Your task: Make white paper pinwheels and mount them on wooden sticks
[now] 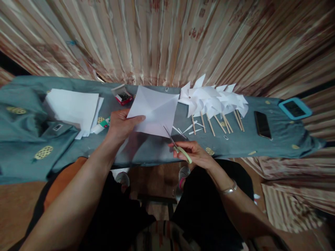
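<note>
My left hand (121, 123) grips a square white sheet of paper (157, 109) by its left edge, thumb on top. Faint diagonal creases cross the sheet, which is held up over the cloth. In my right hand (195, 153) is a pair of scissors (180, 149) with pale green handles. Their blades point up and left, at the sheet's lower right corner; whether they touch the paper I cannot tell. Thin white paper strips (190, 129) lie on the cloth just right of the sheet.
Several white paper pinwheels (214, 99) on wooden sticks lie to the right. Further right are a dark phone (262, 124) and a blue-framed device (295, 108). A paper stack (74, 108), a glue stick (101, 126) and a small red box (123, 97) are on the left. Curtains (162, 42) hang behind.
</note>
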Demonstrator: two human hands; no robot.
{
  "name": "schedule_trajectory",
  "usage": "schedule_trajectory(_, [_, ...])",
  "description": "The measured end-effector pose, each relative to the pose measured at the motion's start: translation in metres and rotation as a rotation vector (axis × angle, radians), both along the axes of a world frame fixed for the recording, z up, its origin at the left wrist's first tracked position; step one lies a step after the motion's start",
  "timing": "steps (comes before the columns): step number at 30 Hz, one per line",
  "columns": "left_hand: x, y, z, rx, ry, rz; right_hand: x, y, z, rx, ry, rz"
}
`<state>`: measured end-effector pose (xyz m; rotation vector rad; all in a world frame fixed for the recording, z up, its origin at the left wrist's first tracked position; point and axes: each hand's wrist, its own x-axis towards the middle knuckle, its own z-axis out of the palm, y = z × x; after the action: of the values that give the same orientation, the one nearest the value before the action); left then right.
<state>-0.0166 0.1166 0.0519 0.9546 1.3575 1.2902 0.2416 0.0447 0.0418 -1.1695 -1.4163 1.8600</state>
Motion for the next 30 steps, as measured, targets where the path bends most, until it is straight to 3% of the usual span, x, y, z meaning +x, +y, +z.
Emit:
schedule_trajectory(14, [-0.0015,0.0002,-0.0019,-0.023,0.104,-0.002,-0.0027,-0.0006,-0.0013,-0.009,-0.02,-0.034])
schedule_trajectory(23, [-0.0008,-0.0011,0.001,-0.033,0.111,0.004,-0.0054,-0.0016,-0.0015,-0.084,0.018,-0.088])
schedule_trajectory(30, [0.0006,-0.0024,0.0,-0.022,0.05,-0.013,-0.0057,-0.0017,-0.0009,-0.047,0.0,-0.075])
